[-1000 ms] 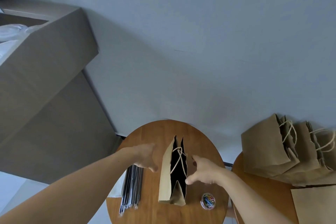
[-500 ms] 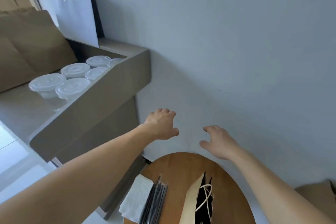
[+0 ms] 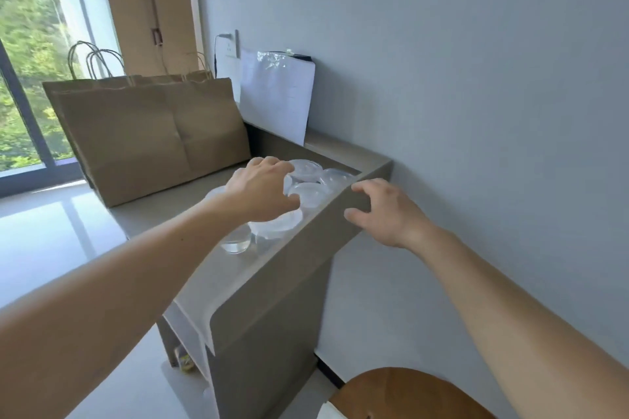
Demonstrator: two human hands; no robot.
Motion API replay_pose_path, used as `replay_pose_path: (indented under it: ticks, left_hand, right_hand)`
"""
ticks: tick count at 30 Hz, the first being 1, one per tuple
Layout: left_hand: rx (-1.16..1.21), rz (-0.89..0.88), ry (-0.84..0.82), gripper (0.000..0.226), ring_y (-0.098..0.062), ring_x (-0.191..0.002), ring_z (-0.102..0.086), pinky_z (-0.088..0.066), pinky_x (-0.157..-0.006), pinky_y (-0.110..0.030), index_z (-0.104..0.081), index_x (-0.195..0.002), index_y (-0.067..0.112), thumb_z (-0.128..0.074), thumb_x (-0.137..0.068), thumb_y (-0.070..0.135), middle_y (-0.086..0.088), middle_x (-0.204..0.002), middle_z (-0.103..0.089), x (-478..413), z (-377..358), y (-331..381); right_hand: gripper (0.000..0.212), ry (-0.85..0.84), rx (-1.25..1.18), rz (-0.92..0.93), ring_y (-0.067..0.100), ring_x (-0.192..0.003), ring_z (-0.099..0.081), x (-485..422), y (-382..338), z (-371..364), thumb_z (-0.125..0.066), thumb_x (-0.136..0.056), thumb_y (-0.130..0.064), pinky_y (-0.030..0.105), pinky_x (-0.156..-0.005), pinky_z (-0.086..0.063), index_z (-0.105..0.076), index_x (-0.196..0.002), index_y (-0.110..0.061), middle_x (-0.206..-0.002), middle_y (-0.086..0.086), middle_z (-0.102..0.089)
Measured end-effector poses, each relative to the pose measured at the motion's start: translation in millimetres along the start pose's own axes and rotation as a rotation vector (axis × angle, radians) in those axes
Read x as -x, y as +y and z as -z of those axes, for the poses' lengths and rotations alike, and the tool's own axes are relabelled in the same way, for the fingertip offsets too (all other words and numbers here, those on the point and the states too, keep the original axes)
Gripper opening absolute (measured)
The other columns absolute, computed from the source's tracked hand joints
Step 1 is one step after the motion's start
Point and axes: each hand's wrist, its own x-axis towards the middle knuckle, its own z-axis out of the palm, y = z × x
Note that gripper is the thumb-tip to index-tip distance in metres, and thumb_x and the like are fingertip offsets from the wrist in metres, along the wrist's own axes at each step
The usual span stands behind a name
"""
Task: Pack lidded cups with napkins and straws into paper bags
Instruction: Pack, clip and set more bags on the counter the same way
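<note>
clear plastic lidded cups (image 3: 308,171) are stocked for picking on a grey ledge (image 3: 289,265); one is covered by the left hand (image 3: 262,188), grip unclear; right hand (image 3: 386,213) spread, empty.

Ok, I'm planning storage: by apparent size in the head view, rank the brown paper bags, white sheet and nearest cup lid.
Largest: brown paper bags
Then: white sheet
Smallest: nearest cup lid, despite being closest
</note>
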Motion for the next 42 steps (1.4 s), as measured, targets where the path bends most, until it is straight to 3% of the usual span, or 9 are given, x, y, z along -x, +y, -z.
replay_pose_path:
  ticks: [5,12,19,24,32,37,42]
  left_hand:
    - [-0.009,0.099,-0.002,0.064,-0.023,-0.139,-0.031,-0.034,-0.106,-0.04,-0.039,-0.146,0.027,-0.058,-0.088,0.048,0.003,-0.15,-0.04,-3,12,-95]
    - [0.038,0.156,-0.031,0.068,-0.021,-0.141,-0.027,-0.035,-0.109,-0.039,-0.036,-0.148,0.026,-0.059,-0.088,0.049,0.003,-0.152,-0.037,-2,13,-173]
    - [0.07,0.145,-0.073,0.068,-0.021,-0.142,-0.025,-0.035,-0.108,-0.038,-0.034,-0.148,0.027,-0.058,-0.088,0.045,0.003,-0.153,-0.034,-1,5,-203]
    - [0.071,0.134,-0.062,0.067,-0.021,-0.141,-0.026,-0.035,-0.107,-0.038,-0.036,-0.147,0.027,-0.059,-0.087,0.045,0.003,-0.152,-0.036,-9,4,-208]
    - [0.056,0.115,-0.02,0.067,-0.021,-0.14,-0.028,-0.036,-0.108,-0.039,-0.038,-0.147,0.027,-0.06,-0.087,0.046,0.004,-0.151,-0.037,-25,28,-200]
    - [0.074,-0.004,0.016,0.066,-0.021,-0.141,-0.028,-0.036,-0.107,-0.04,-0.039,-0.147,0.026,-0.06,-0.089,0.047,0.004,-0.151,-0.038,-40,39,-150]
    - [0.077,-0.171,0.011,0.067,-0.024,-0.138,-0.032,-0.038,-0.105,-0.041,-0.039,-0.147,0.025,-0.06,-0.087,0.045,0.001,-0.151,-0.039,-53,35,-62]
  right_hand:
    - [0.06,-0.076,-0.003,0.125,0.02,-0.127,-0.048,-64,-83,-32,-0.064,-0.086,-0.047,0.029,-0.093,-0.037,-0.049,-0.138,-0.021,-0.143,0.0,-0.049]
    - [0.102,-0.432,0.13,0.208,0.014,-0.142,-0.028,-127,-155,-80,-0.079,-0.071,-0.048,0.033,-0.108,-0.034,-0.021,-0.153,-0.032,-0.158,-0.011,-0.024]
    - [0.113,-0.616,0.317,0.211,0.019,-0.138,-0.033,-162,-174,-102,-0.085,-0.06,-0.047,0.042,-0.106,-0.041,-0.017,-0.15,-0.047,-0.152,-0.013,-0.027]
    - [0.105,-0.511,0.276,0.22,0.019,-0.126,-0.039,-168,-169,-115,-0.082,-0.054,-0.051,0.035,-0.093,-0.042,-0.028,-0.144,-0.045,-0.131,-0.01,-0.039]
    - [0.099,-0.257,-0.079,0.189,0.013,-0.123,-0.042,-162,-163,-54,-0.079,-0.05,-0.05,0.036,-0.101,-0.044,-0.038,-0.139,-0.035,-0.124,-0.01,-0.041]
    - [0.098,-0.043,-0.082,0.158,0.013,-0.131,-0.04,-136,-132,15,-0.083,-0.055,-0.048,0.038,-0.106,-0.041,-0.039,-0.141,-0.032,-0.136,-0.006,-0.04]
    - [0.096,0.108,-0.001,0.024,0.014,-0.129,-0.042,-76,-71,78,-0.085,-0.058,-0.05,0.039,-0.104,-0.042,-0.04,-0.142,-0.033,-0.133,-0.005,-0.043]
